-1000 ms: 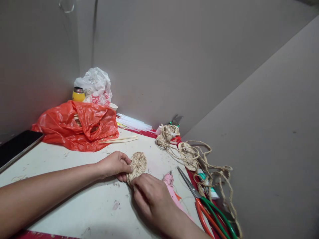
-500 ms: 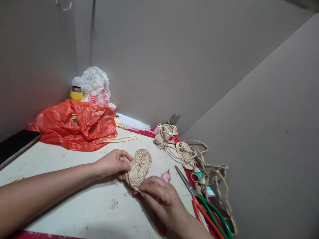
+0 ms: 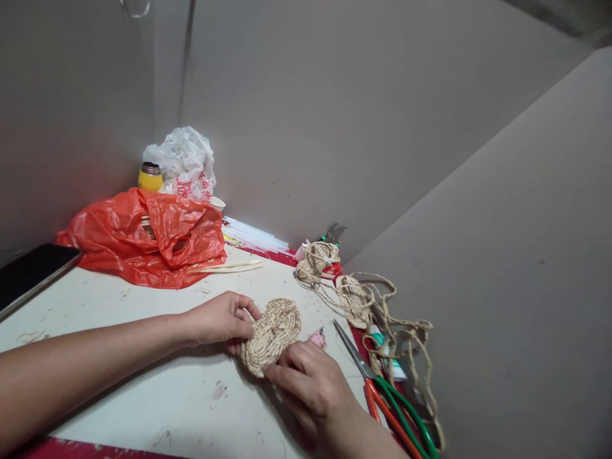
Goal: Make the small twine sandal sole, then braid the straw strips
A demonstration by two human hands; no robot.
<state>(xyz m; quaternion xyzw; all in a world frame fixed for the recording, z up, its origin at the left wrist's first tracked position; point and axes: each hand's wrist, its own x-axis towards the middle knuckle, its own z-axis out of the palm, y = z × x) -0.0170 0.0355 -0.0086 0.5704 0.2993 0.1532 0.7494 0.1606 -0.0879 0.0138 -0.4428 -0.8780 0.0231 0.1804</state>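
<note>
Turned flatter than before, the coiled rope mat is being pinched at opposite edges by left hand and right hand.

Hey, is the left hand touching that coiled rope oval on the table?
Touching. The head view shows the left hand gripping the left edge of the coiled rope oval, thumb lying over its rim with no gap between them.
</note>
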